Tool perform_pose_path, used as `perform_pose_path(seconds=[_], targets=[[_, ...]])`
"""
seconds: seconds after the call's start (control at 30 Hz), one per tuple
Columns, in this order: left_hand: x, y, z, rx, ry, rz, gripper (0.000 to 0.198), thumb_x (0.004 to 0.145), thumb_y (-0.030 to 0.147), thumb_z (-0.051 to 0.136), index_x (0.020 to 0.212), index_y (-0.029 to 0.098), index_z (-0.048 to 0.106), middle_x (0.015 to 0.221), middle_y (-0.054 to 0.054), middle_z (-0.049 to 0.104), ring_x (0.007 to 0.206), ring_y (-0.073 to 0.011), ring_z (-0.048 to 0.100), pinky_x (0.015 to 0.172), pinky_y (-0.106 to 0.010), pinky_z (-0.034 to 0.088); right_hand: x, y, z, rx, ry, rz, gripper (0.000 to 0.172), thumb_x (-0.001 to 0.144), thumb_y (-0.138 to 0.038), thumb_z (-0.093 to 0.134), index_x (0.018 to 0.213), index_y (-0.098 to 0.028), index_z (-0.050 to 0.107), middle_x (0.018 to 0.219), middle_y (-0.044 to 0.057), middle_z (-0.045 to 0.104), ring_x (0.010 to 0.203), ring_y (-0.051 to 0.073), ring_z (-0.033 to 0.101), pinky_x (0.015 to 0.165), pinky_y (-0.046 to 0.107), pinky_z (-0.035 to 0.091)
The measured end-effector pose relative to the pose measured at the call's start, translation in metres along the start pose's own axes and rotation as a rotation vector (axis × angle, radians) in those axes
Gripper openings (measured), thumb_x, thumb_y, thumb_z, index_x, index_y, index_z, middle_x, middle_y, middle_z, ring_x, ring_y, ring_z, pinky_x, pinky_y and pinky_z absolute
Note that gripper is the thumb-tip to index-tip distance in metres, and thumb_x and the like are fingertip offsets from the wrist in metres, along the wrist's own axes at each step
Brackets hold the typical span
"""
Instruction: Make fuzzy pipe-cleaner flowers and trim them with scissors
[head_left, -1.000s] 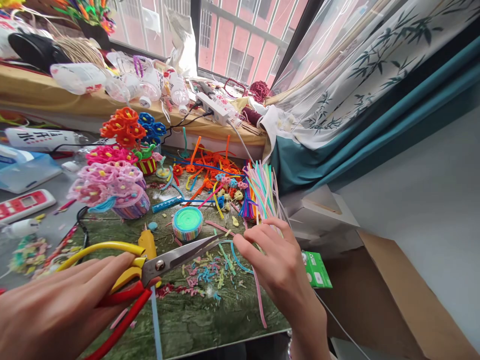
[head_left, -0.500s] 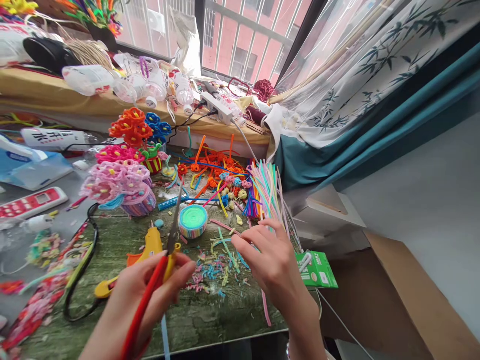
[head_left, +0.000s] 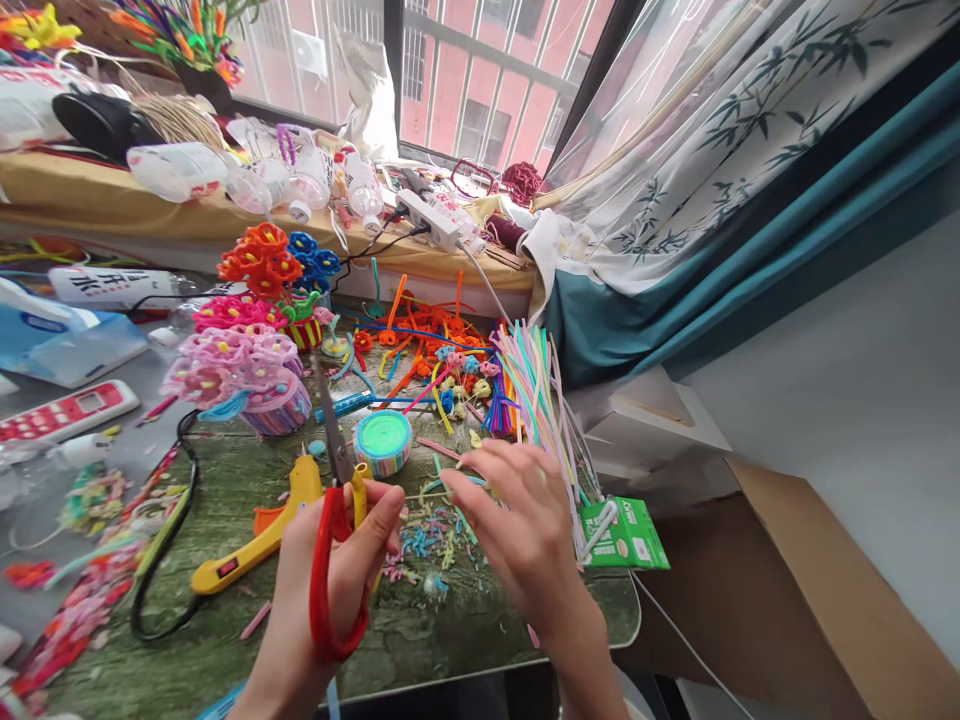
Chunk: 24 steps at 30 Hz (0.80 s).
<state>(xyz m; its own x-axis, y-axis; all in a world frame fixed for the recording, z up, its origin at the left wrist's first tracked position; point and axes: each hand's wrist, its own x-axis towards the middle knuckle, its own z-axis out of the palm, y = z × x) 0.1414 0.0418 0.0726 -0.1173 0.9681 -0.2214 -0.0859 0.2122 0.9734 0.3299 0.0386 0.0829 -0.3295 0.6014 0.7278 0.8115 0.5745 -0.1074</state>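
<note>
My left hand point(head_left: 337, 560) is closed around red-handled scissors point(head_left: 330, 580), their blades pointing up and away. A yellow fuzzy stem point(head_left: 361, 482), bent at the top, is pinched between its thumb and fingers. My right hand point(head_left: 517, 530) hovers to the right with fingers apart, over the cut scraps; its fingertips are partly blurred. A thin pale line runs between the two hands, too fine to make out. Just beyond the scissors stands a round striped pot point(head_left: 383, 443) with a green top. A yellow glue gun point(head_left: 262, 535) lies left of my left hand.
Pink fuzzy flowers in a striped pot point(head_left: 276, 408) stand at the left, near a red-and-white remote point(head_left: 67, 412). Pastel fuzzy stems point(head_left: 532, 390) lie bundled at the right, above a green packet point(head_left: 626, 533). Plastic bottles and a power strip point(head_left: 427, 218) line the sill.
My left hand has turned more upright with the scissors and shifted right. My right hand has moved slightly left, its fingers spreading. The view has shifted a little.
</note>
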Motion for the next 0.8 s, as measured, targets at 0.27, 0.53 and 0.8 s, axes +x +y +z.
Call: perform_pose_path(seconds=[0.27, 0.53, 0.8], targets=[[-0.013, -0.003, 0.021, -0.253, 0.159, 0.074, 0.031, 0.086, 0.046, 0.081, 0.079, 0.02, 0.064, 0.054, 0.01, 0.056, 0.039, -0.0019, 0.037, 0.041, -0.013, 0.031, -0.042, -0.056, 0.032, 0.84, 0.378, 1.15, 0.027, 0.093, -0.049, 0.085, 0.091, -0.022, 0.086, 0.074, 0.003, 0.078, 0.061, 0.019, 0.07, 0.053, 0.027, 0.055], [-0.023, -0.01, 0.025, -0.307, 0.22, 0.107, 0.036, 0.076, 0.048, 0.091, 0.082, 0.02, 0.068, 0.053, 0.011, 0.06, 0.038, -0.0021, 0.045, 0.039, -0.012, 0.034, 0.005, -0.055, 0.035, 1.285, 0.555, 1.304, 0.04, 0.067, -0.056, 0.103, 0.072, -0.02, 0.085, 0.062, 0.002, 0.077, 0.051, 0.013, 0.065, 0.052, 0.023, 0.055], [-0.025, 0.006, 0.022, -0.291, 0.208, 0.098, 0.03, 0.083, 0.045, 0.084, 0.084, 0.022, 0.066, 0.055, 0.011, 0.059, 0.038, -0.0038, 0.043, 0.04, -0.015, 0.035, 0.01, -0.054, 0.033, 1.38, 0.452, 1.215, 0.039, 0.072, -0.055, 0.1, 0.074, -0.019, 0.084, 0.061, 0.001, 0.077, 0.05, 0.012, 0.066, 0.052, 0.022, 0.056]])
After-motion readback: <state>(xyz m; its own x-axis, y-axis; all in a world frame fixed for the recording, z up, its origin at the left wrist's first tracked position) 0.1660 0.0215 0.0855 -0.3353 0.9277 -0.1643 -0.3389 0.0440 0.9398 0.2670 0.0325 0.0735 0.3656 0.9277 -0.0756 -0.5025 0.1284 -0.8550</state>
